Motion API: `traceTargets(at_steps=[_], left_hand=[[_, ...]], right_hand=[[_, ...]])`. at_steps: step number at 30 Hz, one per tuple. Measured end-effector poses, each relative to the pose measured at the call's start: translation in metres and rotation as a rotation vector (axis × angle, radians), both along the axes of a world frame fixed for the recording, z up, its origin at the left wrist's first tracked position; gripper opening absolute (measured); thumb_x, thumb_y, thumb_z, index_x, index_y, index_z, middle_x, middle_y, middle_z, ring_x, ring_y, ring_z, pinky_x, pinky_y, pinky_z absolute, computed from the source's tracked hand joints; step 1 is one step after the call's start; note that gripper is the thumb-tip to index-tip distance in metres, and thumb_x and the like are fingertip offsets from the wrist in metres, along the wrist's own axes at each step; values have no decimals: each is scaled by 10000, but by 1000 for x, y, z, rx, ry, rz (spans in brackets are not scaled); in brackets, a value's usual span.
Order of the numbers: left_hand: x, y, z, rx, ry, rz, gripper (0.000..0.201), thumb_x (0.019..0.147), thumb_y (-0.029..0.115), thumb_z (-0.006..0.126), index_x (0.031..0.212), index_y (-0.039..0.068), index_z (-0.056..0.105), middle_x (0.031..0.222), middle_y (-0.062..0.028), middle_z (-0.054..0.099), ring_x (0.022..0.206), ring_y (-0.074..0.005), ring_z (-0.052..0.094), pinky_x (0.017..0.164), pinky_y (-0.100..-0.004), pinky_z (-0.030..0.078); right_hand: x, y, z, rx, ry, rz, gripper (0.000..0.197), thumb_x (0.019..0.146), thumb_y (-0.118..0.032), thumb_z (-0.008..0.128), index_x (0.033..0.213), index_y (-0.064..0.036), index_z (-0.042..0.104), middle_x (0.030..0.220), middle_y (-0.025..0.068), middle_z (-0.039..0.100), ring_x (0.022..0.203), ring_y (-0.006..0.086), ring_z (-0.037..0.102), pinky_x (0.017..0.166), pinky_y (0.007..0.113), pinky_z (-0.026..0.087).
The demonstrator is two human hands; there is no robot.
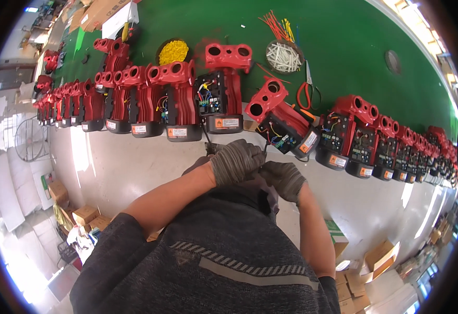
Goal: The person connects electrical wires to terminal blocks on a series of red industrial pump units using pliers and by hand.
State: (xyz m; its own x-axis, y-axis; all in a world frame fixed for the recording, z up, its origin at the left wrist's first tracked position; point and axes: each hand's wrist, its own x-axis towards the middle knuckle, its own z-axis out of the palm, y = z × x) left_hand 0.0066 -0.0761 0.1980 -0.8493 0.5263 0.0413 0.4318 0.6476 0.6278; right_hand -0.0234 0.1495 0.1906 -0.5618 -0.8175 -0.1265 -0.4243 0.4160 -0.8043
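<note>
Both my hands wear dark grey gloves and meet in front of my body, just off the bench edge. My left hand (238, 161) is closed, its fingers curled at a thin black cable (264, 150). Fingertips of my right hand (285, 180) pinch together close below it; what they hold is hidden. Just beyond them a red pump-like unit (272, 99) lies tilted, its black wiring box (281, 137) uncovered with coloured wires and a green terminal showing. Left of it, another red unit (229, 55) stands upright with its wiring box (208, 97) uncovered too.
Long rows of similar red units (129, 99) line the green bench (339, 42) on both sides. Beyond them are a bowl of yellow caps (174, 52), a bowl of white sleeves (284, 56), coloured wires (277, 26) and red-handled scissors (308, 89). Cardboard boxes (380, 259) stand on the floor.
</note>
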Motion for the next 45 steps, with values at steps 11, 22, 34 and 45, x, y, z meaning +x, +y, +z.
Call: traceTargets(at_steps=[11,22,34,45], left_hand=[[24,-44,9,1123,-967,271,481,989,193,632,1409,48,448,1255,-90,557,1093,-186,594,955,-347,516],[4,-43,49,716,-327,150,307,941,160,681,1218,39,628,1131,-134,663,1019,-244,672,861,-363,536],[5,-62,65,525,-242,114,211,899,139,691,1085,50,648,946,-149,665,891,-322,675,778,-401,531],[17,-99,102,380,181,-128,249,870,178,716,1075,62,636,886,-101,682,748,-300,685,619,-405,537]], right_hand=[[40,-65,58,-330,-732,-636,246,1022,-211,600,1137,-2,661,889,46,667,801,134,627,739,281,510],[54,-100,48,-943,-579,-819,310,1029,-301,579,1217,-64,645,1265,61,583,1206,215,554,1064,409,439],[57,-94,79,-482,-323,-963,193,951,-105,689,1117,-9,668,1076,81,659,982,169,647,850,304,524],[63,-89,146,-131,-330,-605,223,969,-226,629,926,-11,669,642,78,577,570,153,586,542,320,453]])
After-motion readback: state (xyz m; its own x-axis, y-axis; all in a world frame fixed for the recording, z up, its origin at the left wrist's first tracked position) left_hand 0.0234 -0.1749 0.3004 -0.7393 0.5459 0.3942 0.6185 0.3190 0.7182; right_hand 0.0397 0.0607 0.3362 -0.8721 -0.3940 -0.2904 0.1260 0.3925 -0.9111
